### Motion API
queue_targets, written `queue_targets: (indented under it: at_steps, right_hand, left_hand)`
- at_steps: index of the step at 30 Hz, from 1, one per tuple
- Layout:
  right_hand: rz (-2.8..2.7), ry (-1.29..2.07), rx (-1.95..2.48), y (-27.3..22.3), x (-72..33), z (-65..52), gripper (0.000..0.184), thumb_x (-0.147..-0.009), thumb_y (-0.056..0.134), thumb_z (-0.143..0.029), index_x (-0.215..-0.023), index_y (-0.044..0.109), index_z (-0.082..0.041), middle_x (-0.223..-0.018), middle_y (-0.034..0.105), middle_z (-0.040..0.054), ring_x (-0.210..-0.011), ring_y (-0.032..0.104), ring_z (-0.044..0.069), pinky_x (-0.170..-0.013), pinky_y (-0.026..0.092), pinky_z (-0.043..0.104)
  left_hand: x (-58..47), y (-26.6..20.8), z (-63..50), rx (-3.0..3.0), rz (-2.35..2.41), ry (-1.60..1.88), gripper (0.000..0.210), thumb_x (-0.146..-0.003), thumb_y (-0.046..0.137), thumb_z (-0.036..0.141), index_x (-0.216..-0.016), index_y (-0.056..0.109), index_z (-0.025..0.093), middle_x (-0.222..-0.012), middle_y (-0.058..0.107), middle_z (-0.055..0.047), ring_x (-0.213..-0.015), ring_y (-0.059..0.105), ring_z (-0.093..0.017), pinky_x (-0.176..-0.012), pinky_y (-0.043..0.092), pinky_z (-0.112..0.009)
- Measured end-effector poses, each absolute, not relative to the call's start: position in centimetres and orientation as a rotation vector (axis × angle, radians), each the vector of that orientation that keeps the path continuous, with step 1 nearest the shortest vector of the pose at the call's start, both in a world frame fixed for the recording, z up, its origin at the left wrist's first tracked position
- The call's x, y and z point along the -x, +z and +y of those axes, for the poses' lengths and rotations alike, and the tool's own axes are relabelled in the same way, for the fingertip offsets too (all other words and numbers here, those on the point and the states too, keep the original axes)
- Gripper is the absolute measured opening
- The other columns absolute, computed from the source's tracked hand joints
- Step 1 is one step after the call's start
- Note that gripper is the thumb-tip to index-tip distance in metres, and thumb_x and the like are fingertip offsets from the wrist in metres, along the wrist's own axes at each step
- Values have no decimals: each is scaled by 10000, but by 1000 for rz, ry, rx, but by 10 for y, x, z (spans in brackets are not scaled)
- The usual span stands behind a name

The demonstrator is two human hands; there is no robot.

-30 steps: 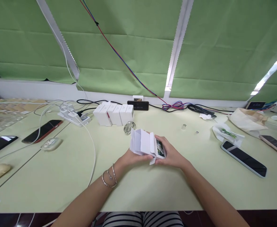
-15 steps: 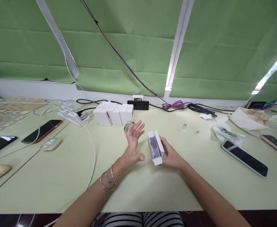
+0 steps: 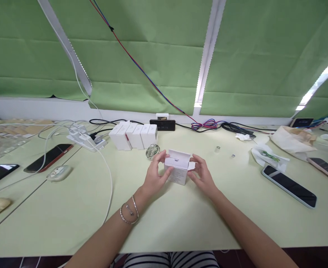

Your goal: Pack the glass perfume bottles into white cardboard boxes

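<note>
A small white box [image 3: 177, 175] stands upright in the middle of the table, printed text on its near side. Its lid flap is raised at the back, and a side flap sticks out to the right. My left hand [image 3: 156, 175] grips the box at its left side, thumb on the near face and fingers at the back corner. On the other side, my right hand [image 3: 203, 175] has its thumb and fingers around the right side flap. Just behind my left fingers lies a shiny, round, clear coiled thing [image 3: 153, 151].
Several closed white boxes [image 3: 133, 136] stand in a row behind, beside a phone showing a timer [image 3: 162, 125]. A power strip [image 3: 87, 141] and white cable lie left. To the right are two small metallic pieces [image 3: 217, 149], a phone [image 3: 289, 186] and a cloth bag [image 3: 292, 143].
The box has gone from tilted in my right hand to upright on the table. My left hand, spread and apart before, now holds its left side; my right hand has shifted to the flap.
</note>
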State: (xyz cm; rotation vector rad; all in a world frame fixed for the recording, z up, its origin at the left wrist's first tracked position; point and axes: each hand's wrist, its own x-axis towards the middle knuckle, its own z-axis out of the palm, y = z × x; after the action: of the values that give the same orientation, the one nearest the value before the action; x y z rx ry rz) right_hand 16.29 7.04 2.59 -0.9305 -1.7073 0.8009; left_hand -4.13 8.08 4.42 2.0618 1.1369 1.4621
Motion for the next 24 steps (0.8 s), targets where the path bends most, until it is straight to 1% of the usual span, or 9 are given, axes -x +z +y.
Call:
queue_targets:
  at_steps: [3, 5, 8, 10, 13, 16, 19, 22, 24]
  right_hand:
    - [-1778, 517, 907, 27, -163, 69, 360, -881, 473, -342, -1224, 389, -272, -1167, 519, 102, -1082, 527, 215, -839, 523, 400]
    - [-1818, 410, 880, 29, -162, 69, 281, -884, 469, -288, -1164, 451, -267, -1114, 556, 95, -1051, 544, 214, -794, 539, 384]
    - [-1789, 411, 867, 30, -161, 69, 245, -879, 480, -264, -1124, 488, -267, -1083, 583, 83, -1017, 573, 202, -771, 555, 362]
    - [-1771, 486, 855, 29, -160, 70, 233, -878, 486, -267, -1110, 504, -272, -1090, 587, 75, -1032, 576, 195, -784, 561, 353]
    - [-1768, 619, 839, 25, -159, 70, 234, -878, 490, -282, -1110, 523, -276, -1112, 587, 70, -1048, 577, 191, -800, 563, 349]
    - [-1760, 734, 827, 23, -157, 69, 286, -888, 472, -303, -1172, 502, -281, -1174, 564, 72, -1069, 569, 188, -830, 555, 354]
    - [-1874, 685, 876, 26, -162, 74, 363, -896, 451, -316, -1257, 452, -277, -1244, 537, 78, -1123, 538, 199, -919, 500, 385]
    - [-1923, 340, 1098, 29, -186, 90, 415, -873, 464, -347, -1272, 452, -232, -1288, 515, 103, -1228, 437, 250, -1037, 354, 472]
    - [-1703, 75, 1318, 29, -215, 106, 431, -856, 442, -356, -1241, 470, -164, -1238, 536, 147, -1187, 454, 279, -1024, 328, 512]
  left_hand:
    - [43, 45, 82, -2137, 1111, 1482, 356, -867, 514, 324, -1194, 433, 211, -900, 588, -42, -896, 573, -173, -850, 456, -344]
    - [44, 46, 82, -2254, 953, 1532, 234, -860, 527, 353, -1041, 549, 206, -832, 613, -33, -842, 590, -171, -803, 464, -331]
    - [46, 51, 82, -2330, 784, 1608, 288, -918, 415, 366, -791, 618, 207, -723, 640, -7, -745, 606, -152, -939, 373, -401]
    - [47, 54, 80, -2317, 850, 1636, 316, -943, 359, 299, -795, 624, 212, -661, 635, 19, -651, 587, -125, -1000, 303, -426]
    - [46, 56, 79, -2370, 1038, 1557, 208, -901, 448, 298, -934, 634, 209, -953, 649, -57, -886, 582, -175, -946, 371, -401]
    - [45, 56, 82, -2426, 1206, 1305, 299, -886, 452, 356, -1106, 584, 203, -1356, 423, -111, -1220, 384, -259, -978, 361, -432]
    - [45, 56, 87, -2383, 1284, 1129, 379, -891, 437, 373, -1223, 485, 196, -1362, 417, -108, -1256, 331, -260, -1029, 313, -462]
    - [46, 58, 92, -2314, 1290, 1065, 371, -885, 453, 390, -1205, 484, 205, -1258, 487, -98, -1202, 398, -241, -1023, 333, -438]
    - [46, 57, 93, -2271, 1278, 1049, 360, -881, 465, 397, -1194, 493, 221, -1237, 484, -91, -1177, 427, -233, -1005, 358, -418]
